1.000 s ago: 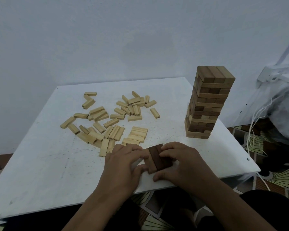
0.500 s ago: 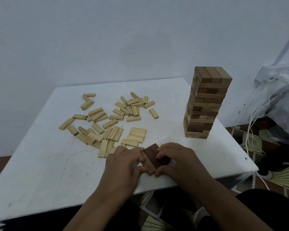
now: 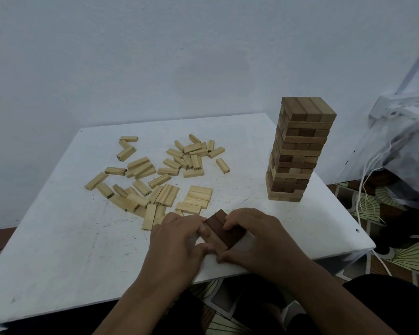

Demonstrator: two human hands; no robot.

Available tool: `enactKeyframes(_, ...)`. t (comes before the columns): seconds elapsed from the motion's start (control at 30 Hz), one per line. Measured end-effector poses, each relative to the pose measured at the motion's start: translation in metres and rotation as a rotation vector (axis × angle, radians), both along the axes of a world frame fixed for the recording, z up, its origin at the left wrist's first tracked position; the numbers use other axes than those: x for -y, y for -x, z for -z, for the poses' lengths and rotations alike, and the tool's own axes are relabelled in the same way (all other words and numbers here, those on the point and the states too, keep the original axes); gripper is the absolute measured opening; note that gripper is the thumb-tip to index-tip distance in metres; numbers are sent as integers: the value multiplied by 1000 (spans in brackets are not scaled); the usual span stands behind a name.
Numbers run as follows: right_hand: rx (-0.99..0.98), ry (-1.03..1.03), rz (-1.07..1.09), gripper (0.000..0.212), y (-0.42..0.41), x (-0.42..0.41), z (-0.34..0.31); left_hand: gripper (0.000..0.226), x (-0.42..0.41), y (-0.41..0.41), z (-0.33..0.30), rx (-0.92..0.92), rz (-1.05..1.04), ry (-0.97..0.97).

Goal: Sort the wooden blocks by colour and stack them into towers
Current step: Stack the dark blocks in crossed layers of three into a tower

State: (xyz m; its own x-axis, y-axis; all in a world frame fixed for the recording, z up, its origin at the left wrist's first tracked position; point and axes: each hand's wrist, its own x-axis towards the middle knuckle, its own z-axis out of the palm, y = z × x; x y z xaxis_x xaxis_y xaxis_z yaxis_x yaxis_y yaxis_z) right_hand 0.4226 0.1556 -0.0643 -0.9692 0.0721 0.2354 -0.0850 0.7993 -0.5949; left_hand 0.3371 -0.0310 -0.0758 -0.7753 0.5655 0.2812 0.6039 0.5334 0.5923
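Near the front edge of the white table (image 3: 58, 238), both my hands hold a small row of brown blocks (image 3: 224, 229) lying side by side. My left hand (image 3: 177, 243) grips the row from the left, fingers curled at its edge. From the right, my right hand (image 3: 257, 238) pinches it with fingers on top and thumb at the near end. A tall tower of brown blocks (image 3: 298, 151) stands at the table's right. Several light wooden blocks (image 3: 160, 175) lie scattered across the middle, a few lined up flat.
A pale wall rises right behind the table. To the right, off the table, lie a bag (image 3: 406, 155) with white cords (image 3: 365, 189) and a patterned floor (image 3: 402, 257). The table's front edge is just under my wrists.
My hands have squeezed the brown blocks closer together and turned the row a little. The tower and the loose light blocks have not moved.
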Motion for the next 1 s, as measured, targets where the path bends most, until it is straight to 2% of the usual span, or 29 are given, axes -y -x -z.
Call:
enactKeyframes(0.23, -20, 132, -18, 47, -3, -1, -3, 24, 1, 0, -7, -40, 36, 31)
enactKeyframes(0.37, 43, 178, -57, 51, -4, -6, -3, 18, 5, -4, -12, -9, 96, 92)
enactKeyframes(0.63, 85, 149, -74, 51, -6, -10, -4, 47, 8, -5, -18, 70, 157, 179)
enactKeyframes(0.83, 188, 53, -1, 64, -10, -27, -4, 57, 11, -7, -22, 182, 129, 81)
enactKeyframes(1.0, 124, 54, 24, 56, -11, -25, -6, 63, 14, -4, -18, 267, 115, 38)
